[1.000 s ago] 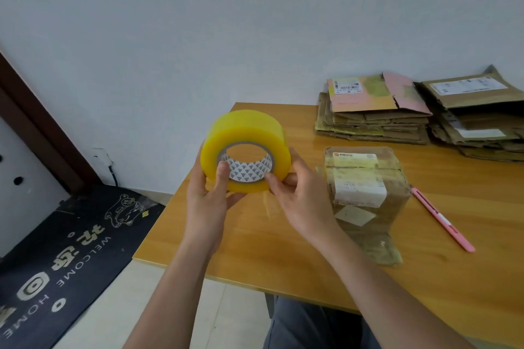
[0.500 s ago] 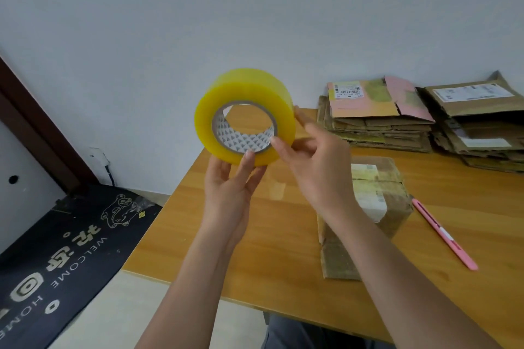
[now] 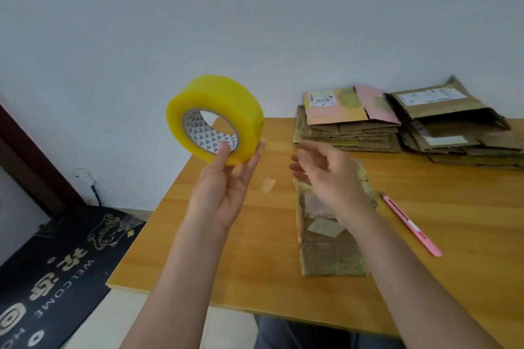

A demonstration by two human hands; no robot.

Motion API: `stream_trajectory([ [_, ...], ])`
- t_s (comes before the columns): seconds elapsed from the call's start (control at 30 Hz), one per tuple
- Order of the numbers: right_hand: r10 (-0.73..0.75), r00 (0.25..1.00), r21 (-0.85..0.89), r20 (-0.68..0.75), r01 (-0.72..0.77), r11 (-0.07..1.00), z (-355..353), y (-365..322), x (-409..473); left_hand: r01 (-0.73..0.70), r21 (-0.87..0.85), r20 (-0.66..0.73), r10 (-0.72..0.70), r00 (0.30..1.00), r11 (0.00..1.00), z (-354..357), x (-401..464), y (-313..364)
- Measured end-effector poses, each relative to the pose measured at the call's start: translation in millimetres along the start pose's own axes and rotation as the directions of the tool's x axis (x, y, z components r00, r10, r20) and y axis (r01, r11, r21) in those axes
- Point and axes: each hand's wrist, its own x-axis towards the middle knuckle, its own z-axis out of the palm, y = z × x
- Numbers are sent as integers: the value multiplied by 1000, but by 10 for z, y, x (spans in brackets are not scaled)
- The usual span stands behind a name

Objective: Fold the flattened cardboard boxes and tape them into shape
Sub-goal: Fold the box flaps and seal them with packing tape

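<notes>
Wooden table (image 3: 453, 207) | left hand (image 3: 224, 193) grips tape roll (image 3: 215, 119) | right hand (image 3: 326, 176) loose above box (image 3: 329, 238) | flattened stacks (image 3: 348, 133) behind

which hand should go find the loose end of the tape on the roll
The right hand, probably. It holds nothing and hangs just beside the yellow tape roll, fingers loosely spread. The left hand is busy gripping the roll, thumb inside its core.

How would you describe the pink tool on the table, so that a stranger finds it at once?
Start at the wooden table and find the single cardboard box lying near its front edge. Just to the right of the box lies a thin pink utility knife, pointing diagonally. It is the only slim pink stick there; the other pink thing is flat cardboard on the far stack.
</notes>
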Motion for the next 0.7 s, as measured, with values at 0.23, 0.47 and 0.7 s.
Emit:
stream_trajectory([
  [0.23, 205, 974, 39, 92, -209, 977, -123, -92, -194, 77, -102, 97, -67, 993, 992, 356, -130, -60],
  [0.47, 363, 892, 403, 271, -448, 799, -288, -191, -264, 137, -133, 173, -113, 978, 982, 726, -229, -302],
  [0.7, 282, 948, 518, 148, -317, 794, -566, -88, -216, 179, -58, 162, -168, 972, 982, 823, -216, -606],
])
